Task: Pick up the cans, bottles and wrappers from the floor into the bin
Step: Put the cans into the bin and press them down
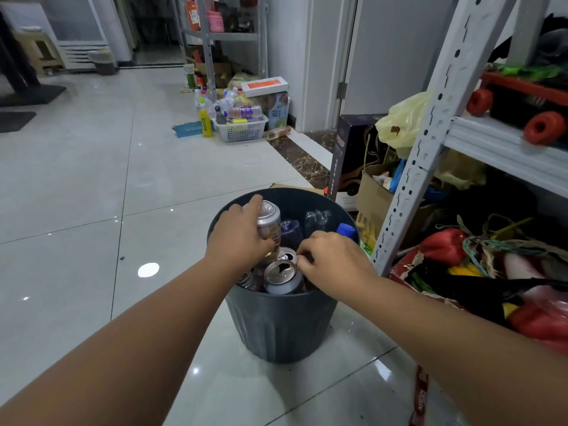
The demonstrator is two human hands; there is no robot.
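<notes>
Above a full bin (276, 327), the left hand (236, 235) grips a can (270, 219), poised to drop it in, while the right hand (335, 256) curls among the binned cans (281, 276), its grasp unclear, perhaps making room; a wrapper (420, 395) lies on the floor (92, 210).

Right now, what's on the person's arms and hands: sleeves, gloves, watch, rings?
Nothing worn shows. The bare left hand and bare right hand have no gloves or visible rings. The left forearm and right forearm are uncovered to the frame edge: no sleeves, watch, bands or markings.
</notes>
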